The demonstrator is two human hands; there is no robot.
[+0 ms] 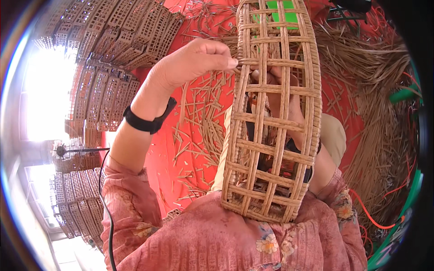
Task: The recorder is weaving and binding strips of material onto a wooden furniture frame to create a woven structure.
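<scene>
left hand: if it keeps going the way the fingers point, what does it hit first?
The left hand points right, fingertips already pinching a strand at the edge of the woven rattan basket frame. It would meet that frame's side rib first; the right hand sits behind the lattice, depth unclear.

Your basket frame (pixel 271 113) is tan wicker in an open lattice of squares. Your sleeves (pixel 135 212) are faded pink with small cream flowers, and a black band (pixel 147 119) wraps your left wrist. Below your grips the floor mat (pixel 181 149) is red, flecked with straw-coloured offcuts (pixel 199 117).
</scene>
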